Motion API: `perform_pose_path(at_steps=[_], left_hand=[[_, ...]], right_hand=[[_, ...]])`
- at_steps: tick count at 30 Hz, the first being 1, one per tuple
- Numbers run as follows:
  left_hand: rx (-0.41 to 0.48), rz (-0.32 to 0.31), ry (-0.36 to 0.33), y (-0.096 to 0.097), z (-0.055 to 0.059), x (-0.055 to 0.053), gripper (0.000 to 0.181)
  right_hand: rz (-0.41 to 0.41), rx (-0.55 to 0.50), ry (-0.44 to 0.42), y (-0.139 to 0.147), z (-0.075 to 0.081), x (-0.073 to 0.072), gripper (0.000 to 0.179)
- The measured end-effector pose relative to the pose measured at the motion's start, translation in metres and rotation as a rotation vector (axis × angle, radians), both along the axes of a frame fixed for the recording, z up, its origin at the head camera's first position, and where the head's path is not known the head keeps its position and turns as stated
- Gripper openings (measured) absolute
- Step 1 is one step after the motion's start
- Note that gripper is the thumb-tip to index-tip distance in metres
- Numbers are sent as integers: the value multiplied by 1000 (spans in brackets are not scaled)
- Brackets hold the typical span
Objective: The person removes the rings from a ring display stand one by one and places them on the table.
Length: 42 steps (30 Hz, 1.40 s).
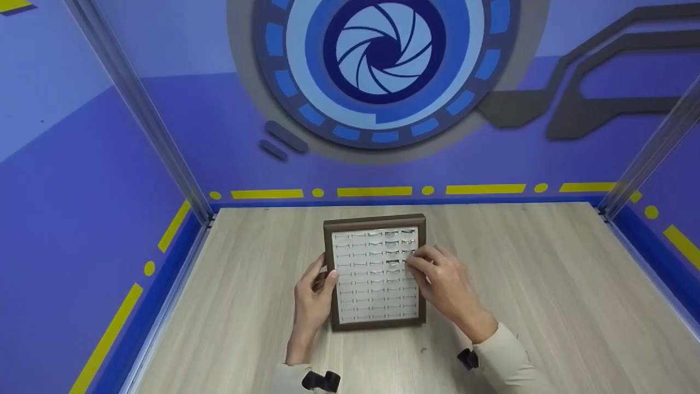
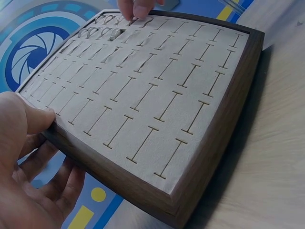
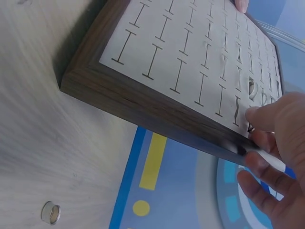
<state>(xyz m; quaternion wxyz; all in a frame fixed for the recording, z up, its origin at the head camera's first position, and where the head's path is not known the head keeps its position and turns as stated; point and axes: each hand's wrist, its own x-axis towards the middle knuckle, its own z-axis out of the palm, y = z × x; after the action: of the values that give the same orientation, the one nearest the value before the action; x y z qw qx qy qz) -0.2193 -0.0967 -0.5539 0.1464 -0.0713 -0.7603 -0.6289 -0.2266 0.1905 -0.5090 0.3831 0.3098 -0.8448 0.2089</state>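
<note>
In the head view, the ring tray [image 1: 369, 295] was tilted at the middle of the table [image 1: 240, 306]; the rings [image 1: 392, 233] toward its far right were too small to tell apart. The left hand [image 1: 313, 300] gripped the left edge, with most fingers hidden behind. The right hand [image 1: 445, 278] was at the right edge, its thumb and forefinger nearly closed together.

In the left wrist view, the right hand was cut off, but its fingertips pinched a ring [image 2: 130, 22], largely covered. The left thumb [image 2: 40, 118] pressed the tray's edge, other fingers curled underneath.

In the right wrist view, the remaining right fingers [image 3: 274, 179] were loosely bent. A loose ring [image 3: 50, 213] lay on the table.
</note>
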Motion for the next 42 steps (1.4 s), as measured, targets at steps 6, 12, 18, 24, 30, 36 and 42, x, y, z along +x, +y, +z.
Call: perform_pose_path(at_steps=[6,12,18,24,30,36,42], left_hand=[[4,-5,-11,0,0,0,52],[8,4,-21,-1,-1,1,52],[12,3,-14,-1,-3,1,52],[15,10,-12,-2,-2,0,53],[22,13,-13,-2,-1,0,53],[30,9,-15,-2,-2,0,52],[30,7,-12,-1,-2,0,53]], right_hand=[[-51,42,47,-6,-1,-2,22],[-63,55,65,-10,-2,-2,22],[-55,64,66,-11,0,-3,22],[-47,80,70,-11,0,-3,22],[-42,74,56,-9,0,-2,23],[-36,57,44,-7,0,0,23],[-38,39,32,-5,0,1,23]])
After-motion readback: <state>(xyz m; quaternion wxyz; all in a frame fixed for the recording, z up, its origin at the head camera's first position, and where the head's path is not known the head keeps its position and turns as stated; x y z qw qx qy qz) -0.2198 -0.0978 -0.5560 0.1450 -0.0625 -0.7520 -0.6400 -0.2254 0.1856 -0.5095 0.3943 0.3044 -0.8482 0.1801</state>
